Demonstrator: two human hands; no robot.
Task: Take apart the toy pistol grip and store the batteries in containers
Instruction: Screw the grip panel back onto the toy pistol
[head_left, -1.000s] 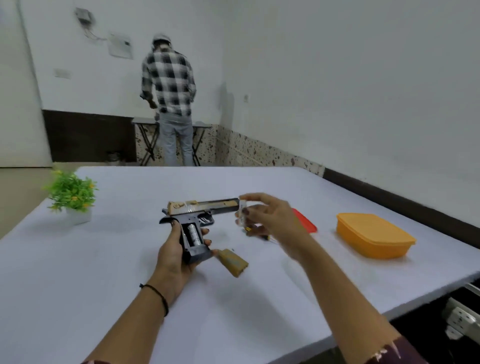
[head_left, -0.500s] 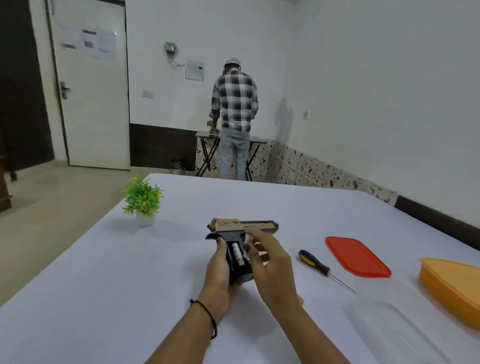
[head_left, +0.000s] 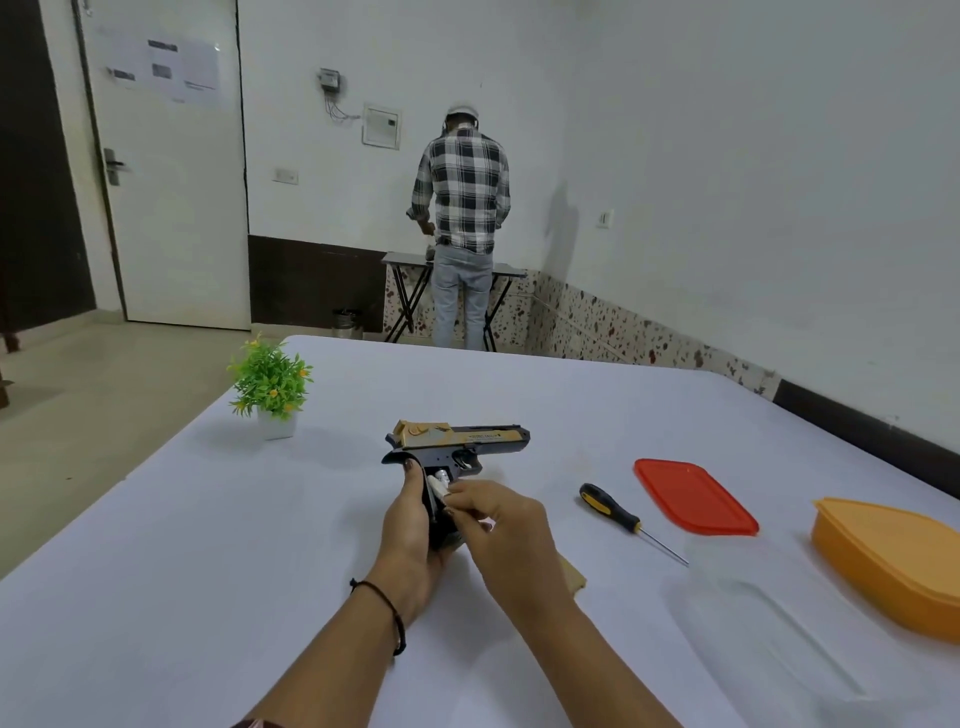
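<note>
Left hand (head_left: 410, 525) grips pistol (head_left: 470, 440); right hand (head_left: 501, 525) pinches battery (head_left: 438, 487); lettering (head_left: 485, 435) blurred.

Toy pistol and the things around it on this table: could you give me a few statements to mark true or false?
1. The left hand holds the toy pistol by its grip. True.
2. The screwdriver is in the right hand. False: it lies on the table, between the pistol and the red lid. The right hand pinches a battery at the opened grip.
3. The red lid sits on the orange container. False: it lies flat on the table, apart from that container.
4. A small potted plant stands on the table, left of the pistol. True.
</note>
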